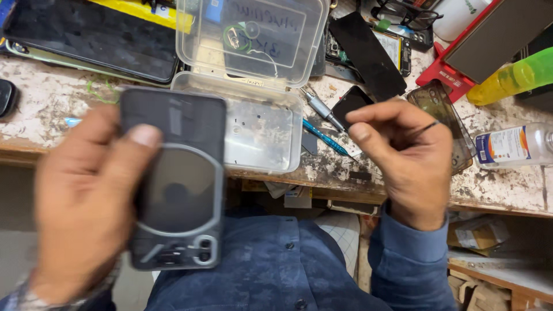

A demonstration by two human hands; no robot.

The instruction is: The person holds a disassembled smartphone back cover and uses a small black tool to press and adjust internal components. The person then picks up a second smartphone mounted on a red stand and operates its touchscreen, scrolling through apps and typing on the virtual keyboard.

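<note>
The left hand [86,201] clamps a dark phone body [175,181], thumb pressed at its upper left corner, long axis running twelve to six, camera end down. The right hand [403,155], at three o'clock from the phone and well apart from it, pinches a thin dark tool [423,129] between thumb and forefinger; its tip points toward two o'clock. At twelve o'clock from the phone sits an open clear plastic box [253,80] on the worn workbench [46,109]. Far right, at three o'clock, lies a clear bottle with a white and blue label [510,144]; above it, a yellow-green bottle [512,78].
</note>
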